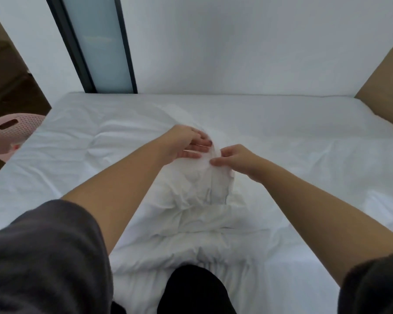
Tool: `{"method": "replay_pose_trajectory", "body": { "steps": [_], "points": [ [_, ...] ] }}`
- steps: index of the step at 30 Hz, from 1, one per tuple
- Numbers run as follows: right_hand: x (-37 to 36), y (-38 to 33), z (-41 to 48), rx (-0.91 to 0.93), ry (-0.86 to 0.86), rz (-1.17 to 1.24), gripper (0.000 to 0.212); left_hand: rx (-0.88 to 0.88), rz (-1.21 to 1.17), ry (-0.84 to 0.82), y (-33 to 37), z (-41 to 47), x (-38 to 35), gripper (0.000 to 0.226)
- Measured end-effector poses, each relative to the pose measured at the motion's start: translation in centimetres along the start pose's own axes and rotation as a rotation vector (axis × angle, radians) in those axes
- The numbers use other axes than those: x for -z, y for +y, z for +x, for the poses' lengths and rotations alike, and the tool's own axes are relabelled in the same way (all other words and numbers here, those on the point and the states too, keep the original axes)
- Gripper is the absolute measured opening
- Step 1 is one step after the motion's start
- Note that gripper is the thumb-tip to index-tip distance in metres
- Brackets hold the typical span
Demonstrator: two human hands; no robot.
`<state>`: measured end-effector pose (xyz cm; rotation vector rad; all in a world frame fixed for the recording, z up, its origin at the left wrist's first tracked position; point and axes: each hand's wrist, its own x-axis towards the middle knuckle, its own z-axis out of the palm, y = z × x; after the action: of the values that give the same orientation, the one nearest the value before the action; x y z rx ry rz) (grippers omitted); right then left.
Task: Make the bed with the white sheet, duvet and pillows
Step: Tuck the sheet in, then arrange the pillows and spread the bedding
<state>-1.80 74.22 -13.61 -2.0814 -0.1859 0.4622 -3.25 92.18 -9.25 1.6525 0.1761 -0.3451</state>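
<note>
Bunching white bedding up at mid-bed, on the spread sheet. Left hand flat-fingered, fingers together against the fold; right hand pinching its edge between thumb and fingertips. Likely trouble: thin cloth slipping from that pinch, or a pull against the knee pinning the near end, rucking the sheet.

In the middle of the bed, the bunched white fabric is hiding the thumb of the left hand, leaving its grip unclear; duvet or pillowcase, the fabric is not telling. The bed's near side and right end are running off the picture. Beside its left side, a pink perforated basket is being cropped and partly covered by it.
</note>
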Motion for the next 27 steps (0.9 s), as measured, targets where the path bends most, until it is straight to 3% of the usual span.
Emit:
{"method": "replay_pose_trajectory", "body": {
  "steps": [4, 6, 9, 13, 16, 18, 22, 27],
  "points": [
    [-1.7, 0.3, -2.6, 0.119, 0.318, -0.280, 0.036, -0.180, 0.670, 0.207, -3.7, -1.6, 0.5, 0.025],
    [-2.8, 0.4, -3.8, 0.112, 0.354, -0.186, 0.030, -0.209, 0.858, 0.227, -5.7, -2.6, 1.0, 0.041],
    [-4.0, 0.6, -4.9, 0.065, 0.368, -0.076, 0.030, -0.226, 0.945, 0.223, -8.1, -4.2, 1.5, 0.054],
    [-1.6, 0.5, -5.0, -0.016, 0.466, -0.373, 0.029, -0.229, 1.073, 0.173, -9.6, -6.1, 2.0, 0.058],
    [1.8, 0.9, -4.8, -0.110, 0.537, -0.411, 0.033, -0.211, 1.197, 0.117, -10.4, -6.8, 2.8, 0.056],
    [2.2, 1.3, -4.7, -0.153, 0.464, -0.413, 0.037, -0.186, 1.204, 0.114, -10.8, -6.9, 3.2, 0.056],
    [0.6, 2.0, -4.0, -0.169, 0.339, -0.260, 0.042, -0.172, 1.181, 0.109, -11.1, -6.1, 3.3, 0.058],
    [0.4, 1.0, 0.0, -0.235, 0.260, -0.016, 0.069, -0.216, 1.181, 0.096, -10.7, -3.2, 4.4, 0.058]
  ]
}}
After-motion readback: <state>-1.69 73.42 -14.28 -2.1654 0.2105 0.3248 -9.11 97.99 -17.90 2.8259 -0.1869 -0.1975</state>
